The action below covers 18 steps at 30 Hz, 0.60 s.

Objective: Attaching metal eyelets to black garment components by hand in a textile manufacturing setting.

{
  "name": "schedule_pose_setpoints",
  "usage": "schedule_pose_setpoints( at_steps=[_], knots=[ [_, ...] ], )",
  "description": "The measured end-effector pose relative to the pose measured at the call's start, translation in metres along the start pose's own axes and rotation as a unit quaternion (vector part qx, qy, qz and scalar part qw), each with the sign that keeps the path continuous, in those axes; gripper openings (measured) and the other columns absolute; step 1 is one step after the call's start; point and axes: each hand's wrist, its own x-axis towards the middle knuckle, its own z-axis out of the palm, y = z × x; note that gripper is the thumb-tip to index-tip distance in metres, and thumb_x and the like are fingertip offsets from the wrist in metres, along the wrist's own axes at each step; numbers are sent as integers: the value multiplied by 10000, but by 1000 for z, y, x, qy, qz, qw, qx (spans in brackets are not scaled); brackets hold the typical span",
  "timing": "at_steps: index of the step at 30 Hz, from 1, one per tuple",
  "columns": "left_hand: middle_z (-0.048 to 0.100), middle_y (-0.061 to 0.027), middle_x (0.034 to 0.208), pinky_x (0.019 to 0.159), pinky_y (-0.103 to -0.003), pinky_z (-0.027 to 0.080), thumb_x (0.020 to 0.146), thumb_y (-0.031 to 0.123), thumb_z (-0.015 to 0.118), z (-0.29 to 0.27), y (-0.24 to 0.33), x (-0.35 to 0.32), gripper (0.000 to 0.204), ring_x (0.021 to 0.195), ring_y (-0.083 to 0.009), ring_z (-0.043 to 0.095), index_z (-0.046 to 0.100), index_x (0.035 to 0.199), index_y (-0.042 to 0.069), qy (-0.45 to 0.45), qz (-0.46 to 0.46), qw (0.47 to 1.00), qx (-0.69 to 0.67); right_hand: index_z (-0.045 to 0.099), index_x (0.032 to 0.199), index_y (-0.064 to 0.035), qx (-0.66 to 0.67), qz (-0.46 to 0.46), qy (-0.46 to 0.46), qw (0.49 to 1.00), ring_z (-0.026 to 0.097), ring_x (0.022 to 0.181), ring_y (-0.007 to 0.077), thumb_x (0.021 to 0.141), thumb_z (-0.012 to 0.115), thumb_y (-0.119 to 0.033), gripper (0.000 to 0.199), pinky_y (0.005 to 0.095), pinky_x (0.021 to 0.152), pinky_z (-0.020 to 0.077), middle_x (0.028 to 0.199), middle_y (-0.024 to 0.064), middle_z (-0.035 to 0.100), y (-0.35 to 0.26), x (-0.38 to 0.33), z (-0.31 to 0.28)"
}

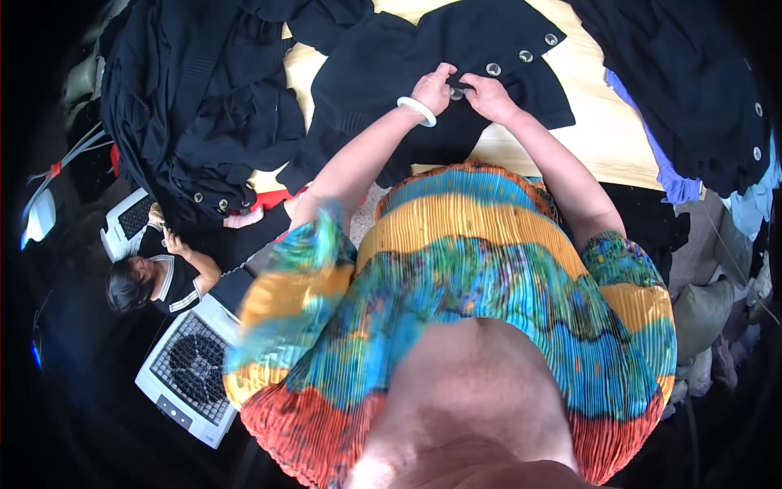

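A black knit garment [383,69] lies spread on the pale wooden table, with a row of shiny round buttons [494,69] along its right side. My left hand [435,89], below a white bangle on the wrist, is closed on the garment's cloth just left of the nearest button [456,94]. On that button's right, my right hand [489,97] pinches the cloth with thumb and forefinger. The two hands are close together but apart, the button showing between them. Some fingertips are hidden against the black fabric.
A big heap of black garments [195,106] covers the table's left side. More black clothing [684,81] with buttons hangs over the right edge, above a purple cloth [672,183]. Another person [163,273] sits at the left, near a white air cooler [191,371]. Pale wooden table [611,147] shows between the garments.
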Motion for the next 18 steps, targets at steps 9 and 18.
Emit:
schedule_pose_setpoints(
  at_steps=[9,18],
  knots=[
    [540,-111,960,828,-275,397,713,19,545,-33,-1,15,340,911,-185,515,456,1041,5,-177,-76,979,-72,524,893,-23,46,7,-13,999,550,756,207,735,593,-220,262,302,709,415,791,95,567,1,-13,-23],
    [520,-140,891,788,-356,410,711,198,566,-5,44,34,328,897,-285,501,515,995,41,43,64,986,150,533,892,-74,-66,18,95,993,530,795,322,764,470,-130,153,390,729,426,838,143,543,29,-51,-40]
  ],
)
